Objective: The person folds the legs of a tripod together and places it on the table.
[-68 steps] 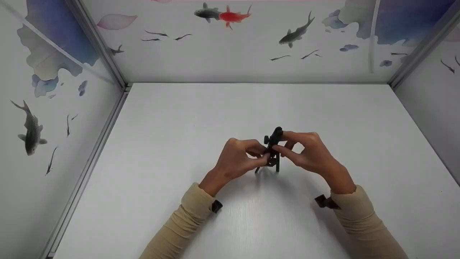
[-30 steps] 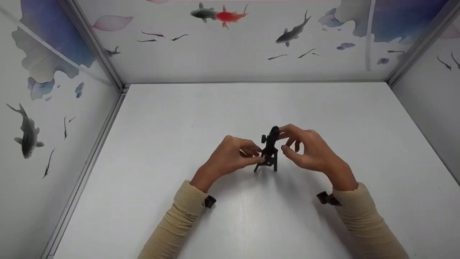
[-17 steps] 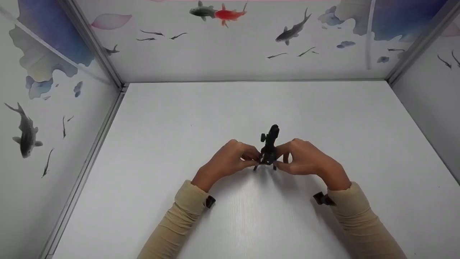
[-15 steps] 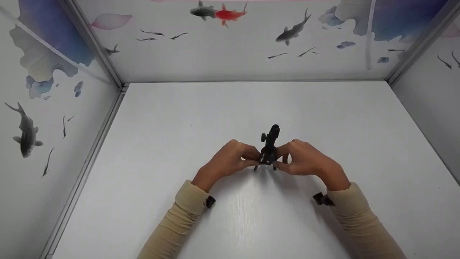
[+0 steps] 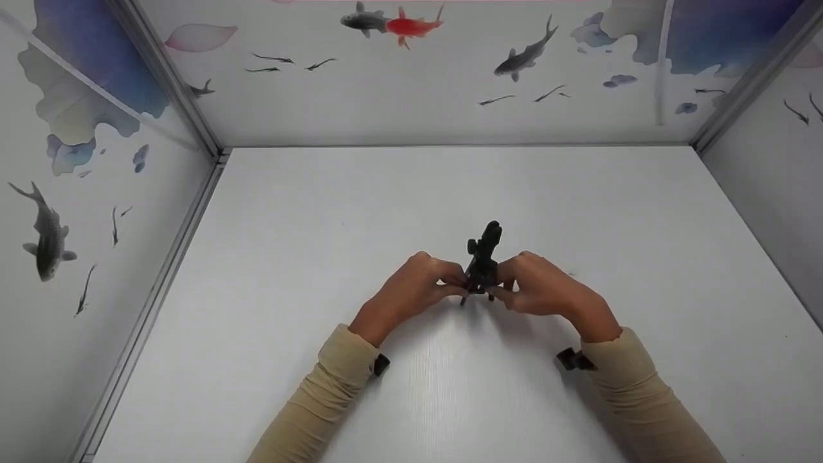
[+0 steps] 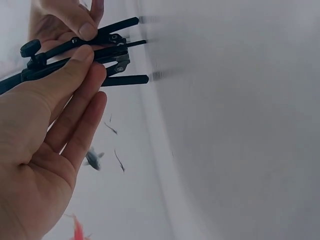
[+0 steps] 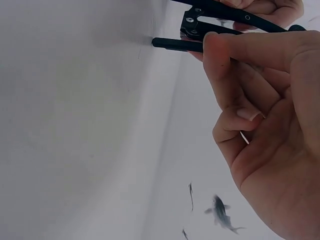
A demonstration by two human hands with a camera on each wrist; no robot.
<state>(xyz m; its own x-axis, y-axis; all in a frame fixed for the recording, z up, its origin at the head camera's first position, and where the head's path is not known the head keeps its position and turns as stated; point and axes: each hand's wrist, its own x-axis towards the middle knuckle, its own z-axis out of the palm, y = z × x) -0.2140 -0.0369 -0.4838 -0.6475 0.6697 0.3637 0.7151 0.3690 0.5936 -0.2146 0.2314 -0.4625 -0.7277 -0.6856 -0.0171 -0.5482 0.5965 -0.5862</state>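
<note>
A small black tripod (image 5: 485, 254) stands upright on its legs on the white table, its top leaning slightly right in the head view. From its left side my left hand (image 5: 411, 292) pinches it low down between thumb and fingers. On the other side, my right hand (image 5: 546, 289) pinches a leg (image 7: 175, 44) with thumb and forefinger. The left wrist view shows a side knob (image 6: 31, 48), hinged braces (image 6: 120, 68) and leg ends fairly close together. Fingers of both hands cover the upper parts of the legs.
White panels (image 5: 424, 116) printed with fish and lotus leaves wall the table (image 5: 321, 193) at the back and both sides, with grey metal framing (image 5: 180, 238) at the left corner. A small black camera (image 5: 574, 359) sits at each wrist.
My right hand has left the tripod's upper part, dropped lower and pinched a leg. The left hand has also gone slightly lower, and the feet have drawn a little closer together.
</note>
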